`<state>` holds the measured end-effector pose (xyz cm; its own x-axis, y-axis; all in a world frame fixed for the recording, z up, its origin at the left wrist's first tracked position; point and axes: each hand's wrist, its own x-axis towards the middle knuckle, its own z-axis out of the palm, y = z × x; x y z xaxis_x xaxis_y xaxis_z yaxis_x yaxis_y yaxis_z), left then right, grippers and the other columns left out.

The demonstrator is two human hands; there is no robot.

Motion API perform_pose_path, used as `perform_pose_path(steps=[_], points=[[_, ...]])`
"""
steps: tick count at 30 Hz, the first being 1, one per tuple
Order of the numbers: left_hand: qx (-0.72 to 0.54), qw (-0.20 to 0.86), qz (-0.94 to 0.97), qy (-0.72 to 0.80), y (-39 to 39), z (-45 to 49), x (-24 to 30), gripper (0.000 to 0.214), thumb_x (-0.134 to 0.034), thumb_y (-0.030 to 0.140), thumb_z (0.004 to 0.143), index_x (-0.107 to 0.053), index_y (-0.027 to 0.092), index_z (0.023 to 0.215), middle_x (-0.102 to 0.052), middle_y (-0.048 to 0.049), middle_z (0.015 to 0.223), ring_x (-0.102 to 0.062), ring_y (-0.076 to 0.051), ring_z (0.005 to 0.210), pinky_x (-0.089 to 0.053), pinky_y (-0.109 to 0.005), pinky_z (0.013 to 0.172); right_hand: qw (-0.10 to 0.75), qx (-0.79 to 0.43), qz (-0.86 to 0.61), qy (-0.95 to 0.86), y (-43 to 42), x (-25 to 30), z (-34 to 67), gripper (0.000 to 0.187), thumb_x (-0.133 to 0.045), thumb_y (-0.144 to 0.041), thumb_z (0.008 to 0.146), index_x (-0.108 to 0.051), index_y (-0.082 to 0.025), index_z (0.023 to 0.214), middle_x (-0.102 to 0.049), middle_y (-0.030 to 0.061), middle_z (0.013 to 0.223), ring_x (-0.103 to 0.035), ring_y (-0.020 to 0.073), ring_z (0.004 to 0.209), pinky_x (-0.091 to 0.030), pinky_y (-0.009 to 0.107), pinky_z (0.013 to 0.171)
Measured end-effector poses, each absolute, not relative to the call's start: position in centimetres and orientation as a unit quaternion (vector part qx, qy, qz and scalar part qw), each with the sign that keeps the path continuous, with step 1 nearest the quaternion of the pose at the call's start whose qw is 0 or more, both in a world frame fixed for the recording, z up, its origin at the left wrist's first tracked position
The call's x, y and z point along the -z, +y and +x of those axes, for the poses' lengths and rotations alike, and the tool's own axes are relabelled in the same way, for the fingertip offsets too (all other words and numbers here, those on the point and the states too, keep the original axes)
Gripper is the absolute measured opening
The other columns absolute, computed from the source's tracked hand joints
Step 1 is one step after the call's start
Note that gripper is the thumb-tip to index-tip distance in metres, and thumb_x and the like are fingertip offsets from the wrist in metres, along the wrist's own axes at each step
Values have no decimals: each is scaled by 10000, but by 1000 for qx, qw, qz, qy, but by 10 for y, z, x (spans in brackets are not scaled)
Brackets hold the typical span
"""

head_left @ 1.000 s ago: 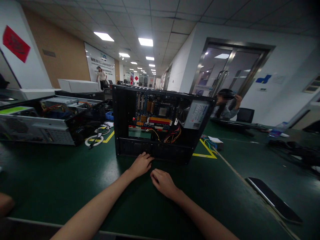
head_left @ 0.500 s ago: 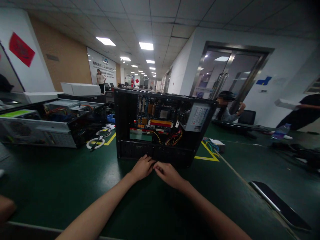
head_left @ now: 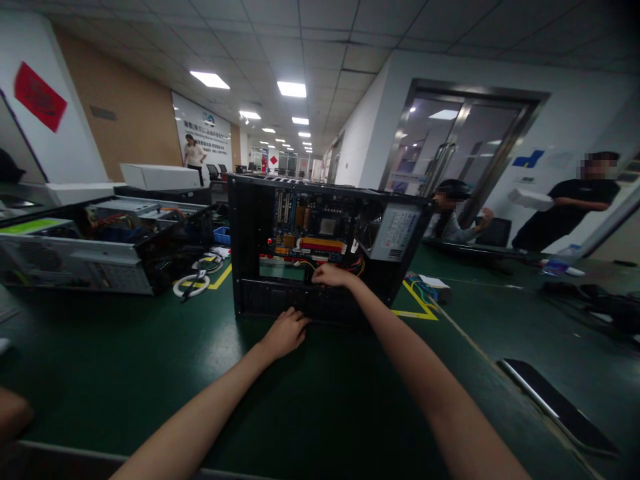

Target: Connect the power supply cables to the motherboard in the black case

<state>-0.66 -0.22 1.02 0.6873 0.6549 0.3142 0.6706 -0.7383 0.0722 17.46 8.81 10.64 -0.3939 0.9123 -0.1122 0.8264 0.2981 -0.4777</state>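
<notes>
A dark green table [head_left: 125, 360] fills the lower half of the view; on it, straight ahead, a black computer case [head_left: 247, 220] stands with its open side toward the camera, on a spot marked off by yellow tape [head_left: 415, 308]; to its left a 2nd case [head_left: 75, 260], grey and black, lies open side up, well apart from the 1st; behind that one sits a long white box [head_left: 160, 177]; at the right a flat black side panel [head_left: 550, 407] lies on the table, well apart from both hands.

Inside the black case a grey power supply [head_left: 395, 233] sits in the upper right corner; a blue motherboard [head_left: 310, 223] covers the back wall; a bundle of red and yellow cables [head_left: 353, 265] hangs below the power supply; a coil of white cable [head_left: 190, 285] lies on the table between the 2 cases.

The left hand [head_left: 285, 331] lies palm down on the table, fingers loosely bent and closed on nothing, its fingertips touching the case's lower front rail; the right hand [head_left: 327, 274] reaches over that rail into the case, just beside the cable bundle, fingers curled; whether it grips anything cannot be told.

Beyond the table 1 person [head_left: 453, 220] sits; another, in black [head_left: 565, 207], stands at the right; a 3rd [head_left: 193, 153] stands far off at the left.
</notes>
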Motion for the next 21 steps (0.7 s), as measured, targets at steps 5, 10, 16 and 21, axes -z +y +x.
perform_pose_path(steps=[5,10,16,21], points=[[161,21,-919,-359,-2,-7,-10,306,-461,178,800,-494,204,1103,-534,-60,975,-458,-202,948,-350,-352,867,-8,-229,-563,-794,106,-97,165,185,-535,-235,698,-642,-101,770,-596,7,634,-481,73,489,-344,167,455],[153,22,-919,-362,-3,-6,-12,298,-452,182,805,-500,201,1098,-535,-62,963,-458,-204,937,-368,-342,839,-81,-243,-575,-777,113,-94,153,231,-526,-202,686,-637,-79,846,-633,57,726,-523,99,500,-389,191,459],[163,28,-919,-358,-4,-7,-12,303,-455,182,796,-509,196,1093,-536,-59,959,-454,-209,929,-378,-338,825,-115,-240,-581,-769,123,-84,144,327,-531,-169,682,-599,-44,977,-633,126,915,-602,158,672,-448,214,539],[160,26,-919,-361,-4,-7,-12,302,-457,178,796,-507,193,1093,-533,-62,966,-454,-209,937,-365,-345,845,-83,-258,-582,-766,121,-79,144,289,-535,-130,678,-615,-57,946,-639,120,912,-609,175,739,-462,231,614]])
